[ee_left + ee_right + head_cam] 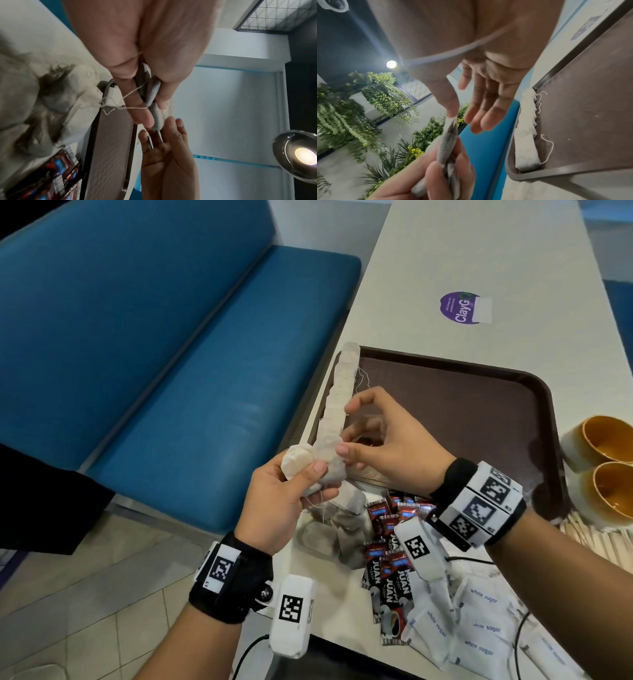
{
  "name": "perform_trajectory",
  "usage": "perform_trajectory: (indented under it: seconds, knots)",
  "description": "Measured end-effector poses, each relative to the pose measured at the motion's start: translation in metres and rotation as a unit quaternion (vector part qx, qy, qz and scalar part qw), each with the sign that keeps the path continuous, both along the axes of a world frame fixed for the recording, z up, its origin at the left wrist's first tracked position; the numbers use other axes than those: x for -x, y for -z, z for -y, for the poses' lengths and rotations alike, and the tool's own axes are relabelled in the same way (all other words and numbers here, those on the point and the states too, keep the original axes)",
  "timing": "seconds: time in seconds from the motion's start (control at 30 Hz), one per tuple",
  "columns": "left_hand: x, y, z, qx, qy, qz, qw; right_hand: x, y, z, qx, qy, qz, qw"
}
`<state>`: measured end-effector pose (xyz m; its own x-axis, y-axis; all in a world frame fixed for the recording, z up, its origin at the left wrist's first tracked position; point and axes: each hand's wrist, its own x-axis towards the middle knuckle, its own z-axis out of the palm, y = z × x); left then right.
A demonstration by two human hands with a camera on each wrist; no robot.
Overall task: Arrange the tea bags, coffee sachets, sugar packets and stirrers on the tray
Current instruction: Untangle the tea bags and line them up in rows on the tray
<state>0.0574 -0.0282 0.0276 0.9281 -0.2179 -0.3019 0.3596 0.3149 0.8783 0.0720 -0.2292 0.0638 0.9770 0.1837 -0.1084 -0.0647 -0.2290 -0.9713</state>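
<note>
My left hand (318, 470) grips a small bunch of tea bags (308, 467) above the table's near left edge; the left wrist view shows its thumb and fingers closed on them (155, 108). My right hand (346, 433) hovers right beside the bunch, thumb tip touching the top bag (448, 135), fingers straight and apart. A row of tea bags (342, 392) lies along the left rim of the brown tray (479, 405). Loose on the table in front of the tray lie more tea bags (335, 529), red-black coffee sachets (390, 546), white sugar packets (479, 621) and wooden stirrers (589, 535).
Two orange-lined cups (603, 440) stand at the tray's right edge. A purple sticker (460, 308) sits on the white table beyond the tray. A blue bench (171, 354) runs along the left, below the table edge. Strings trail from the tea bags.
</note>
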Motion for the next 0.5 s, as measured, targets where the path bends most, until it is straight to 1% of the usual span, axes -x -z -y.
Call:
perform_trajectory:
  seconds: [0.07, 0.1, 0.17, 0.23, 0.3, 0.37, 0.43, 0.5]
  knots:
    - [-0.002, 0.002, 0.007, 0.001, -0.002, -0.016, 1.000, 0.002, 0.005, 0.008, -0.030, 0.011, 0.018, 0.999]
    - [-0.002, 0.002, 0.011, 0.000, -0.002, -0.024, 1.000, 0.003, 0.006, 0.011, -0.027, 0.015, 0.029, 0.999]
    - [-0.003, 0.005, 0.017, -0.005, 0.000, -0.034, 0.999, 0.003, 0.007, 0.016, 0.010, 0.012, 0.055, 0.998]
    - [-0.004, 0.008, 0.021, -0.007, 0.004, -0.041, 0.999, 0.002, 0.007, 0.020, 0.038, 0.015, 0.060, 0.997]
    - [-0.007, 0.009, 0.022, 0.003, 0.001, -0.057, 0.998, -0.005, 0.006, 0.026, 0.044, 0.045, 0.048, 0.997]
    - [-0.012, 0.013, 0.022, 0.021, -0.007, -0.082, 0.996, -0.019, 0.006, 0.037, 0.058, 0.092, 0.048, 0.993]
    - [-0.016, 0.017, 0.019, 0.043, -0.015, -0.101, 0.994, -0.040, 0.005, 0.053, 0.119, 0.146, 0.072, 0.979]
    - [-0.020, 0.020, 0.013, 0.054, -0.014, -0.112, 0.992, -0.066, 0.004, 0.067, 0.192, 0.192, 0.091, 0.958]
